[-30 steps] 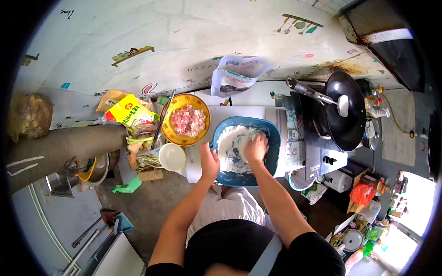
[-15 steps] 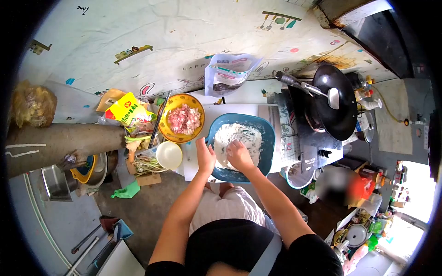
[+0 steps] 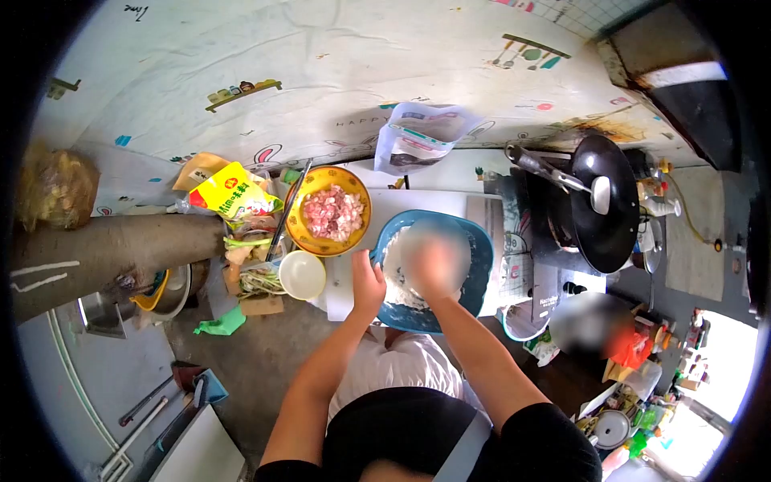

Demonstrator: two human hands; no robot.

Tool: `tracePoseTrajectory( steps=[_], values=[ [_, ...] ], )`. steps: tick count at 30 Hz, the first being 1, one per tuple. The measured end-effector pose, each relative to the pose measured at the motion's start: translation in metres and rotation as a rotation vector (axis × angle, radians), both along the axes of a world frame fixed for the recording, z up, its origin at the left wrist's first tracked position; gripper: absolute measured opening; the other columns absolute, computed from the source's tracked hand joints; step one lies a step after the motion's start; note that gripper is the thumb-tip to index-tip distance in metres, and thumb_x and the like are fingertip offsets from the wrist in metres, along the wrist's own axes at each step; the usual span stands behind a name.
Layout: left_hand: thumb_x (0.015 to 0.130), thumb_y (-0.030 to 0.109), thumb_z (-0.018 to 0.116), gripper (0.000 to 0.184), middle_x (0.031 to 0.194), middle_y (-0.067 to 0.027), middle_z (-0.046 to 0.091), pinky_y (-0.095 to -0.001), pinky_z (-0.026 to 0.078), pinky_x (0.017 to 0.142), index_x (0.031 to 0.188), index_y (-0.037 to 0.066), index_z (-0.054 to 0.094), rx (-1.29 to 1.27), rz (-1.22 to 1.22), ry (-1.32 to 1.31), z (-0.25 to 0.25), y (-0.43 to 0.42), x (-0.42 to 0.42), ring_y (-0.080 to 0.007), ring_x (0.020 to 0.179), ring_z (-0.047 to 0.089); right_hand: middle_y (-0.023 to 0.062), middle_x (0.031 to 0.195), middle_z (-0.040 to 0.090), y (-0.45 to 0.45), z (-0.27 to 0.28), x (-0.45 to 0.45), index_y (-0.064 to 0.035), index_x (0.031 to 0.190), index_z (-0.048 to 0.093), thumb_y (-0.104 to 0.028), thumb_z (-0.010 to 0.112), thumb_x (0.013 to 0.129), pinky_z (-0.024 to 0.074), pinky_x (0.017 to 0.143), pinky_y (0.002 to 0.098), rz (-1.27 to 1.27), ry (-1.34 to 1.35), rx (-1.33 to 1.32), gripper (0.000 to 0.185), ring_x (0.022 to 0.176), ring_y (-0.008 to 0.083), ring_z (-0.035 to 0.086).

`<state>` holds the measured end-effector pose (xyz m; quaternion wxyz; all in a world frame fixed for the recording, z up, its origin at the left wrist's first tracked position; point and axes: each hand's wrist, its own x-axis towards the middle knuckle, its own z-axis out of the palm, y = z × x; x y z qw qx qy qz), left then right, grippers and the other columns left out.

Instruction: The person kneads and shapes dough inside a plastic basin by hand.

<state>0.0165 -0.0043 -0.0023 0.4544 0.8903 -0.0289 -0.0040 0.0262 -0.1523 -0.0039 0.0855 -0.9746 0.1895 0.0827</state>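
A blue basin point(image 3: 479, 281) with white flour point(image 3: 397, 261) in it stands on a white board point(image 3: 341, 277). My left hand point(image 3: 369, 285) grips the basin at its left rim, thumb towards the inside. Inside the basin, my right hand point(image 3: 436, 261) is down in the flour; a blur covers its fingers. Left of the basin is a yellow bowl point(image 3: 365, 217) of chopped pinkish meat point(image 3: 332, 213), with dark chopsticks point(image 3: 294, 201) along its left edge. A small white bowl point(image 3: 303, 275) sits below it.
Behind the basin stands an upright clear-and-white bag point(image 3: 422, 140). To the right, a black wok point(image 3: 606, 221) with a metal spatula point(image 3: 599, 193) is on the stove. Packets point(image 3: 233, 193) and green stalks point(image 3: 261, 281) lie at the left beside a thick pipe point(image 3: 120, 253).
The whole view has shifted, so the counter things appear slightly lower and further right. My right hand is still in the flour, now blurred; my left hand stays at the basin's rim.
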Motion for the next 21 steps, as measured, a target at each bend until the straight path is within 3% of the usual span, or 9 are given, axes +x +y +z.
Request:
tracePoseTrajectory(
  steps=[3,6,10,12,14,17,18,21],
  values=[
    [0.081,0.000,0.049,0.040,0.111,-0.0269,0.042,-0.0447,0.034,0.093,0.119,-0.007,0.036,-0.029,0.000,0.034,0.008,0.000,0.001,-0.0435,0.106,0.042,0.0090,0.109,0.049,-0.005,-0.033,-0.007,-0.0044,0.108,0.049,-0.035,0.062,0.078,0.0378,0.089,0.0405,0.093,-0.058,-0.106,0.045,0.104,0.0245,0.048],
    [0.081,-0.001,0.048,0.042,0.112,-0.0259,0.042,-0.0440,0.033,0.094,0.121,-0.005,0.036,-0.063,-0.004,0.078,0.016,-0.001,0.006,-0.0424,0.107,0.041,0.0078,0.112,0.050,-0.017,-0.108,-0.022,-0.0053,0.116,0.047,-0.031,0.052,0.088,0.0376,0.093,0.0362,0.021,-0.406,0.024,0.039,0.106,0.0215,0.048],
    [0.082,-0.001,0.047,0.040,0.111,-0.0248,0.042,-0.0433,0.034,0.093,0.120,-0.004,0.037,-0.090,-0.005,0.084,0.024,-0.004,0.010,-0.0416,0.106,0.042,0.0075,0.113,0.051,-0.026,-0.156,-0.029,-0.0058,0.122,0.045,-0.022,0.041,0.095,0.0378,0.094,0.0314,0.097,-0.384,-0.443,0.032,0.105,0.0187,0.048],
    [0.083,0.001,0.048,0.038,0.111,-0.0247,0.042,-0.0429,0.034,0.093,0.119,-0.005,0.037,-0.091,-0.011,0.085,0.026,-0.003,0.008,-0.0417,0.106,0.042,0.0076,0.111,0.051,-0.027,-0.164,-0.028,-0.0058,0.120,0.047,-0.021,0.044,0.094,0.0389,0.092,0.0319,0.067,-0.521,-0.187,0.030,0.103,0.0193,0.049],
    [0.083,0.001,0.048,0.038,0.111,-0.0246,0.042,-0.0427,0.035,0.092,0.119,-0.005,0.037,-0.082,-0.009,0.084,0.017,-0.001,0.005,-0.0419,0.106,0.042,0.0078,0.101,0.054,-0.026,-0.125,-0.018,-0.0062,0.110,0.052,-0.019,0.051,0.089,0.0428,0.084,0.0323,0.065,-0.548,-0.005,0.025,0.094,0.0202,0.052],
    [0.080,-0.004,0.048,0.040,0.110,-0.0257,0.042,-0.0446,0.034,0.092,0.118,-0.006,0.036,-0.080,-0.001,0.054,0.016,-0.001,0.003,-0.0433,0.105,0.042,0.0075,0.091,0.055,-0.049,-0.173,-0.023,-0.0068,0.101,0.056,-0.015,0.056,0.085,0.0449,0.075,0.0330,0.184,-0.583,0.117,0.019,0.084,0.0204,0.054],
    [0.081,-0.003,0.049,0.040,0.110,-0.0252,0.042,-0.0439,0.035,0.092,0.118,-0.006,0.036,-0.068,0.009,0.035,0.010,-0.001,0.000,-0.0427,0.105,0.042,0.0081,0.087,0.055,-0.053,-0.093,-0.015,-0.0069,0.097,0.057,-0.013,0.057,0.082,0.0447,0.070,0.0334,0.215,-0.377,0.371,0.016,0.079,0.0203,0.054],
    [0.082,-0.001,0.051,0.041,0.110,-0.0241,0.043,-0.0426,0.036,0.091,0.119,-0.005,0.036,-0.038,0.027,-0.005,-0.001,-0.003,-0.001,-0.0412,0.104,0.044,0.0096,0.086,0.055,-0.061,-0.062,-0.017,-0.0071,0.095,0.058,-0.013,0.061,0.079,0.0440,0.068,0.0336,0.416,-0.495,0.397,0.017,0.078,0.0214,0.053]
  ],
)
